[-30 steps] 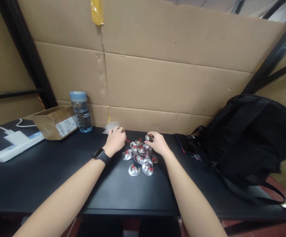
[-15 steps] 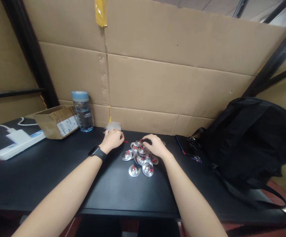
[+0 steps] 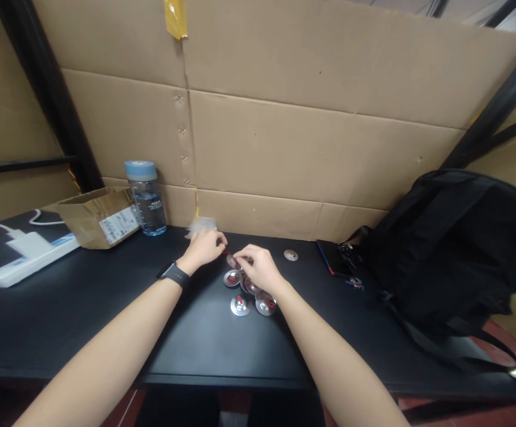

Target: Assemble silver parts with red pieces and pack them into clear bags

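Several silver finger cymbals with red loops lie in a pile on the black table; one cymbal (image 3: pixel 240 305) sits at the front of it. My left hand (image 3: pixel 205 246), with a dark watch on the wrist, is left of the pile, fingers closed on a red cord loop (image 3: pixel 225 252). Over the pile reaches my right hand (image 3: pixel 260 267), its fingertips pinched at a small blurred cymbal (image 3: pixel 231 261) close to the left fingers. My right hand hides part of the pile. A lone silver disc (image 3: pixel 290 255) rests to the right.
A clear plastic bag (image 3: pixel 202 225) lies behind my left hand. Further left are a blue-capped bottle (image 3: pixel 147 204), an open cardboard box (image 3: pixel 89 222) and a white power strip (image 3: pixel 29 264). On the right are a dark tablet-like object (image 3: pixel 329 258) and a black backpack (image 3: pixel 454 261).
My right hand has moved left across the pile toward my left hand, its fingers now pinched together. The lone disc on the right is uncovered. My left hand has hardly moved.
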Demonstrator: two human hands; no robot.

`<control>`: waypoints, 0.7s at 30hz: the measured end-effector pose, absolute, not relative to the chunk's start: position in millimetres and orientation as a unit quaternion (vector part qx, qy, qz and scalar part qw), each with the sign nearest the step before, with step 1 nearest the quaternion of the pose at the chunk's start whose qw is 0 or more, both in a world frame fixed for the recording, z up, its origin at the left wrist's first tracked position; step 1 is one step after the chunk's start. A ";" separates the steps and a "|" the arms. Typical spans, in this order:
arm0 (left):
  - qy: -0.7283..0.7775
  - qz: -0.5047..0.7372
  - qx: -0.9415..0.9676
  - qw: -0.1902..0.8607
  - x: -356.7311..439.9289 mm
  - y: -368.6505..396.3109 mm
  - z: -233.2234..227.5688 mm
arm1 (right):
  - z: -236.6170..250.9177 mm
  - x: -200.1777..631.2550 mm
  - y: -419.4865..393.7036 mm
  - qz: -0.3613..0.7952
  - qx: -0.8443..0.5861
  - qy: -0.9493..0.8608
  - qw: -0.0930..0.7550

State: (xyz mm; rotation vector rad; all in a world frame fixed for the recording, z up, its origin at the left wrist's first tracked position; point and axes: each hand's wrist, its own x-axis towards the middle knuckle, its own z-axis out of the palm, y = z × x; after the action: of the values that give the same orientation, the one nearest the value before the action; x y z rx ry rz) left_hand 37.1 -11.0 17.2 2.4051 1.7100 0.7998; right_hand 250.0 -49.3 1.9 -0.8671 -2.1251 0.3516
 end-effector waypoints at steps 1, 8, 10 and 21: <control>0.528 0.280 0.798 0.079 39.6 -10.4 16.9 | 3.8 253.7 -47.3 0.145 -0.365 -0.810 0.435; 0.365 0.419 0.815 0.167 77.2 -29.0 15.3 | -0.4 271.0 -27.8 0.265 -0.403 -0.687 0.543; 0.362 0.433 0.814 0.137 83.6 -34.7 15.8 | -2.5 270.9 -25.5 0.302 -0.393 -0.671 0.551; 0.371 0.427 0.823 0.057 81.0 -35.2 17.4 | 11.2 269.2 -43.2 0.464 -0.322 -0.633 0.529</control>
State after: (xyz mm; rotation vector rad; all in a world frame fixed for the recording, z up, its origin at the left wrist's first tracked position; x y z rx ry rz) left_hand 81.0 -35.2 17.4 2.4952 1.1259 1.2954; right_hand 269.2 -43.2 11.2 -0.7692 -1.5111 1.1082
